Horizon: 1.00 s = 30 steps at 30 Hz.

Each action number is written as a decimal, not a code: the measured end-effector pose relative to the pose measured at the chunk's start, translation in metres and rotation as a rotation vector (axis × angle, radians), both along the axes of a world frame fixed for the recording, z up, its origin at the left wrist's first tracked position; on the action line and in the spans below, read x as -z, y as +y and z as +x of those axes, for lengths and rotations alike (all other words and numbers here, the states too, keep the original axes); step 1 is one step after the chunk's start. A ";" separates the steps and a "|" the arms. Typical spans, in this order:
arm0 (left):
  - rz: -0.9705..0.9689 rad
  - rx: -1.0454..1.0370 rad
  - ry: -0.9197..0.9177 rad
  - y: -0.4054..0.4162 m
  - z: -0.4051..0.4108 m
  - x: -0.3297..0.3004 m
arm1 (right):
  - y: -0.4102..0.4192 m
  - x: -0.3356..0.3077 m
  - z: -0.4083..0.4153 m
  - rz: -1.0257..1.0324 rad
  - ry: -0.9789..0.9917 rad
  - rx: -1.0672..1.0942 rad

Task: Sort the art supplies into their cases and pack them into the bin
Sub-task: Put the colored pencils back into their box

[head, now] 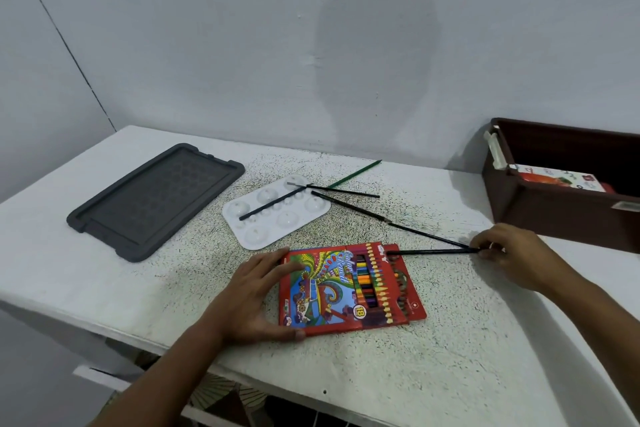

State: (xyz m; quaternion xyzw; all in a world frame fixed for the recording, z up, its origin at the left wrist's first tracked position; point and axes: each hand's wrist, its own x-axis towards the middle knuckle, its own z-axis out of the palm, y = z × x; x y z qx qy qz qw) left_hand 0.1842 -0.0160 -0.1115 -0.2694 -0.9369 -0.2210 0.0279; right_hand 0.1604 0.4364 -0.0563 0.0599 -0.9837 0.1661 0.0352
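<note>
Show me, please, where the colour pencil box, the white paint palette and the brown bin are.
colour pencil box [322,288]: head view, on its printed front cover.
white paint palette [242,236]: head view, on a bare flat part near its front-left corner.
brown bin [554,215]: head view, on its front wall.

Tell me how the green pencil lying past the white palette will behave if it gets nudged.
The green pencil is thin, straight and lies free on the flat table, so it would probably roll or skid. It looks stiff and light. Its pointed tip may snap if pushed against the wall.
</note>
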 end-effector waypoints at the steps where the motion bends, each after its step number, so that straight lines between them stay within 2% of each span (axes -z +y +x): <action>1: -0.001 -0.001 0.001 0.000 0.000 0.000 | 0.000 0.001 0.000 0.008 0.002 -0.019; 6: -0.013 -0.005 -0.010 0.000 0.002 0.001 | -0.027 0.004 -0.008 -0.015 -0.014 -0.111; 12: -0.035 -0.010 -0.025 0.001 0.002 0.000 | -0.087 0.008 -0.017 -0.297 -0.192 -0.117; 23: -0.045 -0.017 -0.030 0.000 0.000 0.002 | -0.114 0.017 -0.026 -0.509 -0.243 -0.103; 27: -0.041 -0.024 -0.043 0.000 0.000 0.002 | -0.115 0.016 -0.029 -0.538 -0.278 -0.113; 30: -0.044 -0.028 -0.052 0.000 0.001 0.002 | -0.113 0.010 -0.036 -0.484 -0.279 -0.127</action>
